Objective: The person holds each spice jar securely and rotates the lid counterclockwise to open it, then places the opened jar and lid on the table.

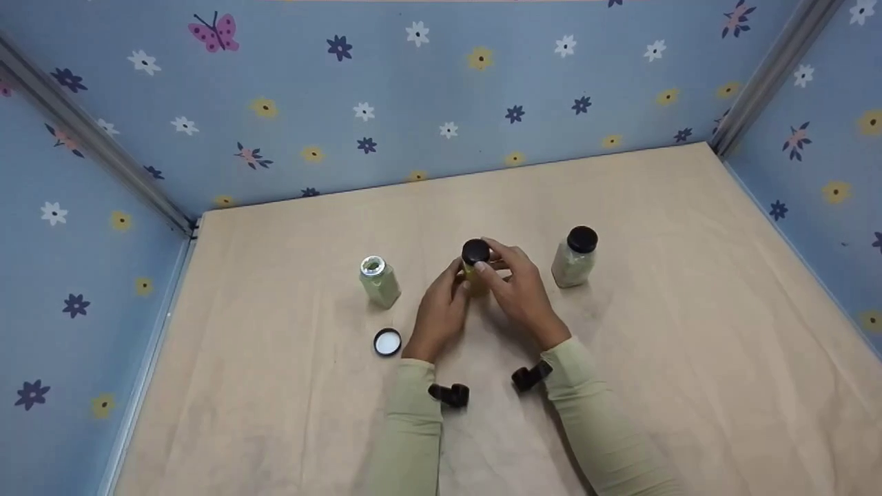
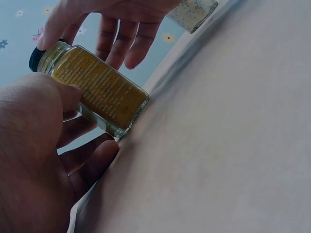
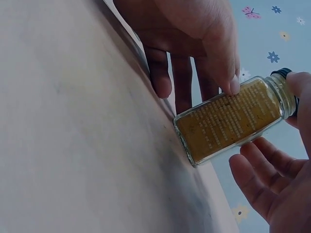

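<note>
A glass spice jar (image 2: 99,90) of yellow-brown powder, with pale printed text on its side, stands between both hands. My left hand (image 1: 441,310) holds its body, thumb on the near face. At the top, my right hand (image 1: 518,286) pinches the black screw lid (image 1: 475,251) between thumb and forefinger, its other fingers spread away from the glass. The lid sits on the jar's threaded neck. Whether the base touches the table is hard to tell. Left of the hands, an open jar (image 1: 381,286) has pale green contents; a loose black lid (image 1: 387,342) lies white inside up.
To the right of the hands stands another jar (image 1: 572,265) with pale contents and a black lid. A beige cloth (image 1: 689,289) covers the table. Blue flowered panels (image 1: 441,83) rise at the back and both sides.
</note>
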`<action>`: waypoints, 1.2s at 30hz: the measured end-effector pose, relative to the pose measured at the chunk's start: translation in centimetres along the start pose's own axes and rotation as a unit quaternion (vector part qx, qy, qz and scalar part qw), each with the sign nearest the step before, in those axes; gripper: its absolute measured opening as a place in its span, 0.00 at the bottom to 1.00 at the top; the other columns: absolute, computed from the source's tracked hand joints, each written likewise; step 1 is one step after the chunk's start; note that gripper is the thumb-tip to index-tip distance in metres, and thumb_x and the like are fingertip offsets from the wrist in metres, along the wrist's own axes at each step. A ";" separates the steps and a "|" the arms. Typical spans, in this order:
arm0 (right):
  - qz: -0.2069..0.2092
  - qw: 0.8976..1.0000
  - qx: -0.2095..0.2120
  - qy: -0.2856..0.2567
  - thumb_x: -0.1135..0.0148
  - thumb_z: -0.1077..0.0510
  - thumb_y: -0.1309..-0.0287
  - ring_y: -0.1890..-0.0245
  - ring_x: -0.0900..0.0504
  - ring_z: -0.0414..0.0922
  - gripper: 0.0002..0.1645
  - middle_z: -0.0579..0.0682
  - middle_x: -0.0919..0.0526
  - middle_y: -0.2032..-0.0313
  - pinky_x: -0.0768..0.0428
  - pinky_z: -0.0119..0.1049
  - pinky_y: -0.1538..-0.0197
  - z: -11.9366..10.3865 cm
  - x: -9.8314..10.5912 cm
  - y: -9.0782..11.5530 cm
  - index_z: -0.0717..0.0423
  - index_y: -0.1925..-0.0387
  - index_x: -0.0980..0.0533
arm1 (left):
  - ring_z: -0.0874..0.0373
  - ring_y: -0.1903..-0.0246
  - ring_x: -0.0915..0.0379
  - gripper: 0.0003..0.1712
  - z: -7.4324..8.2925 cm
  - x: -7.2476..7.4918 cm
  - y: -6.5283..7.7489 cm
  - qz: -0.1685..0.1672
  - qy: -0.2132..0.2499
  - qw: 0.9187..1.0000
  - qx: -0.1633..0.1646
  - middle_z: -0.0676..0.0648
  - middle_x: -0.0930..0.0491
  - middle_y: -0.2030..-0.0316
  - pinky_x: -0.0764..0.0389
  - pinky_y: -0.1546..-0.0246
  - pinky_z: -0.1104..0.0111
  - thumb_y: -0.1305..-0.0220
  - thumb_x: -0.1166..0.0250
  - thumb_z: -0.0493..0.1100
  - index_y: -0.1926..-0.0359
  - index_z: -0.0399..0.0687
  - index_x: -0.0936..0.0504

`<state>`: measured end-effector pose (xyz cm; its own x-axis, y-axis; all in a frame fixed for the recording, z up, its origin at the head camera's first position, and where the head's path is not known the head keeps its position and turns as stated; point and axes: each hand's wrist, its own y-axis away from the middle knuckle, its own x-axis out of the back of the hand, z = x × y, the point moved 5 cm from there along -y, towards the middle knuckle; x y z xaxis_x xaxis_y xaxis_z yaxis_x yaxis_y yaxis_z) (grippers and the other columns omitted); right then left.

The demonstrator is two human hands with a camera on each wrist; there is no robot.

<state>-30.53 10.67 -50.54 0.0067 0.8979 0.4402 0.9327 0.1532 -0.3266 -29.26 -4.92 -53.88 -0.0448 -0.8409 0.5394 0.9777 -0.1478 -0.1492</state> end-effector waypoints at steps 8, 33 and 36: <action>0.030 0.999 0.000 -0.024 0.39 0.48 0.30 0.53 0.18 0.48 0.29 0.53 0.21 0.54 0.18 0.44 0.55 0.0 0.2 0.1 0.49 0.31 0.28 | 0.51 0.33 0.34 0.30 0.1 0.0 0.0 0.003 0.003 1.000 -0.004 0.43 0.28 0.34 0.36 0.31 0.60 0.22 0.48 0.44 0.24 0.44 0.39; 0.106 0.986 -0.017 -0.130 0.39 0.65 0.32 0.65 0.18 0.42 0.22 0.61 0.19 0.54 0.20 0.31 0.66 -4.5 3.6 1.9 0.70 0.39 0.27 | 0.53 0.34 0.33 0.29 0.1 -0.3 -0.1 -0.006 0.017 1.000 0.015 0.44 0.30 0.32 0.36 0.32 0.63 0.22 0.49 0.44 0.24 0.44 0.39; 0.102 0.985 -0.020 -0.135 0.40 0.65 0.32 0.65 0.18 0.45 0.22 0.61 0.19 0.54 0.20 0.31 0.66 -4.5 3.6 2.2 0.71 0.40 0.27 | 0.52 0.33 0.34 0.29 0.0 -0.1 -0.2 0.000 0.014 1.000 0.017 0.43 0.30 0.32 0.37 0.31 0.61 0.22 0.49 0.43 0.25 0.43 0.38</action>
<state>-26.80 12.35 -45.92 0.1040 0.9862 0.1285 0.9353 -0.0530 -0.3499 -29.45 -4.80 -53.90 -0.0497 -0.8552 0.5159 0.9839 -0.1306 -0.1218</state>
